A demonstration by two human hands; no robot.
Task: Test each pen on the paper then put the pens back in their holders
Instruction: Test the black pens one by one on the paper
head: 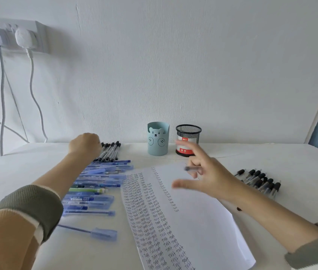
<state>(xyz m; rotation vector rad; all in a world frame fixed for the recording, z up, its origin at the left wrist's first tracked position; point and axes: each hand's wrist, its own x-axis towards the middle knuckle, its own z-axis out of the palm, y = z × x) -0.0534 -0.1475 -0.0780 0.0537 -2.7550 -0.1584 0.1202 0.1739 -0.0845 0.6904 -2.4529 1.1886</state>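
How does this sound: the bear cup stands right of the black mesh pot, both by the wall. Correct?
Not quite. In the head view the bear cup stands left of the black mesh pot, both by the wall.

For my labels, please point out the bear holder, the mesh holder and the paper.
bear holder (pixel 158 149): head view, front wall.
mesh holder (pixel 189 132): head view, mesh wall.
paper (pixel 203 221): head view, blank part.
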